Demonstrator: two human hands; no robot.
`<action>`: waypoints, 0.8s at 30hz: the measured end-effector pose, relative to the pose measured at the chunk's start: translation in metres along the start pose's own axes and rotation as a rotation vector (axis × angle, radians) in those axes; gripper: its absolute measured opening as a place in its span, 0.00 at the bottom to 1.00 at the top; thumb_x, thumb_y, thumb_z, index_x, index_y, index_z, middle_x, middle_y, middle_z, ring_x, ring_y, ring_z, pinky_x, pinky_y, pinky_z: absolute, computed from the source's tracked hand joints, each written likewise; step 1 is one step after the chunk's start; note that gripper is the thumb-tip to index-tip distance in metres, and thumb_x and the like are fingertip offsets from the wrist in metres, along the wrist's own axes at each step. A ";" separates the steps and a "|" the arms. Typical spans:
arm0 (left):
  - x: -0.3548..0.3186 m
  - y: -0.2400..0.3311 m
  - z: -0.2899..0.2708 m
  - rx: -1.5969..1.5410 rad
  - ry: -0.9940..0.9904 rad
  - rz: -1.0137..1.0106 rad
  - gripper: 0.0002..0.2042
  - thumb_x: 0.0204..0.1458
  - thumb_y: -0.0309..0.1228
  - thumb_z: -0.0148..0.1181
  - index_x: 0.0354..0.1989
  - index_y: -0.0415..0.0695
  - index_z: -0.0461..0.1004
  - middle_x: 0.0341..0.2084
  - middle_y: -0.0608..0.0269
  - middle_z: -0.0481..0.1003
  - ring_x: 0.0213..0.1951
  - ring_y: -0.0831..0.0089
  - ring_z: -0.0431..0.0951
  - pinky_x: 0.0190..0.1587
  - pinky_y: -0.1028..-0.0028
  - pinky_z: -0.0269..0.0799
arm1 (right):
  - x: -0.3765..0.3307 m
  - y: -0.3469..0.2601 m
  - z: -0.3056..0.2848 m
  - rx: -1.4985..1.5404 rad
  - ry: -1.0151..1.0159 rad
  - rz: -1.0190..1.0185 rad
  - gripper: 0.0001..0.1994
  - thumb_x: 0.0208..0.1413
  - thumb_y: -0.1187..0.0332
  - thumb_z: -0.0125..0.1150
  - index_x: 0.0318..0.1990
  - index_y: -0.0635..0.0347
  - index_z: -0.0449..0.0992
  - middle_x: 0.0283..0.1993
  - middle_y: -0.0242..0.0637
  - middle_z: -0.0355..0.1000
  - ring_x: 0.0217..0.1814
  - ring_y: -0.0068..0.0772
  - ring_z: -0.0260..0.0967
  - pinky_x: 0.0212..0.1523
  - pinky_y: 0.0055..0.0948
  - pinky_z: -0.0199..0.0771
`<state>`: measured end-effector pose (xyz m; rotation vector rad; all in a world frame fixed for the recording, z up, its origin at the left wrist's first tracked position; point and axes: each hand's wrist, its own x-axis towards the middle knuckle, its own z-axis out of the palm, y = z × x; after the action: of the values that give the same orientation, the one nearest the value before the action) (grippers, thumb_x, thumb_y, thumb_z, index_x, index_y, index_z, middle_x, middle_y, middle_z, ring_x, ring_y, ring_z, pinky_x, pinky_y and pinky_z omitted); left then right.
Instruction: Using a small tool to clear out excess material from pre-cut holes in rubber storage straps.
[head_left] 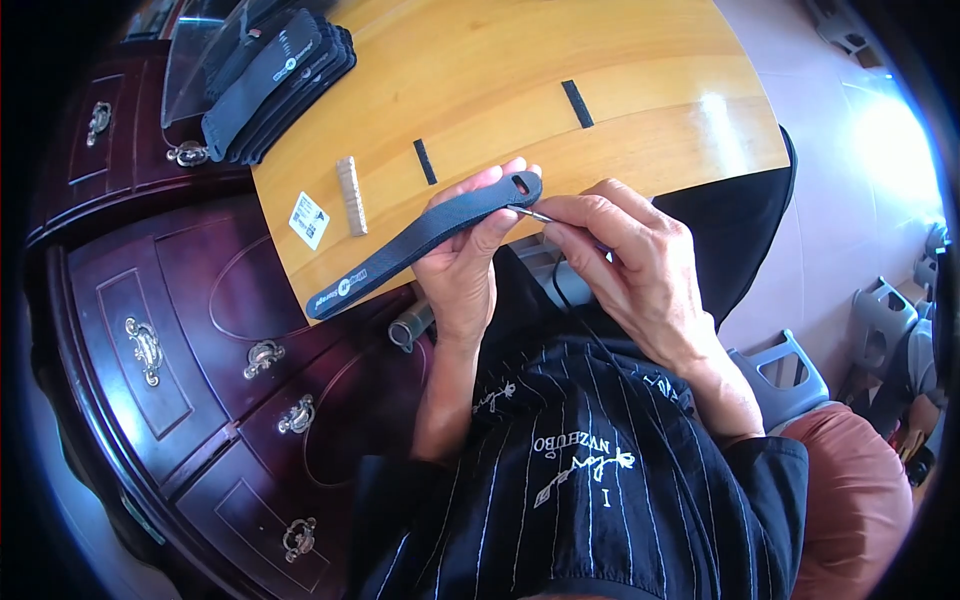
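Dark strap (420, 243) — long, flat, with a slot at its far end — is held over the near edge of the wooden counter (640, 90) by the left hand (462, 262), whose grip is closed around its middle. A thin metal pin (532, 213) is pinched by the right hand (630, 262), fingertips pressed together, its tip touching the slotted end. A stack of similar straps (285, 80) lies at the far left corner; a small wooden block (351, 195) and a white label (309, 220) are seen near the left edge.

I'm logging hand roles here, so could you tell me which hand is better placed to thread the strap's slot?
Probably the right hand: it pinches a thin metal tool at the slot, while the left hand grips the dark strap.
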<state>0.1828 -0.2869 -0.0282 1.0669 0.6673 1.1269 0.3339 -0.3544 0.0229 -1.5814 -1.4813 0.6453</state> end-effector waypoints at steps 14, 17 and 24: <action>0.005 0.002 0.010 0.195 -0.044 0.188 0.15 0.52 0.14 0.58 0.48 0.32 0.64 0.48 0.35 0.72 0.50 0.55 0.76 0.55 0.62 0.73 | -0.002 -0.006 -0.004 0.028 0.018 0.045 0.08 0.57 0.70 0.58 0.43 0.60 0.76 0.30 0.36 0.68 0.27 0.35 0.72 0.27 0.29 0.71; 0.009 -0.001 0.007 0.351 -0.102 0.417 0.17 0.52 0.14 0.58 0.50 0.32 0.63 0.49 0.34 0.71 0.50 0.53 0.76 0.54 0.62 0.73 | -0.003 -0.004 -0.001 0.082 0.034 0.053 0.08 0.57 0.71 0.58 0.43 0.60 0.76 0.30 0.38 0.68 0.27 0.36 0.71 0.28 0.29 0.71; 0.013 0.016 0.006 0.652 -0.118 0.590 0.17 0.52 0.16 0.59 0.49 0.32 0.63 0.49 0.32 0.70 0.49 0.49 0.76 0.50 0.60 0.76 | -0.004 -0.006 0.002 0.632 0.014 0.295 0.10 0.59 0.68 0.59 0.45 0.64 0.76 0.28 0.31 0.69 0.25 0.23 0.65 0.27 0.22 0.65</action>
<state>0.1864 -0.2760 -0.0101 1.9634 0.6591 1.3624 0.3285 -0.3584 0.0263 -1.2950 -0.9010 1.1378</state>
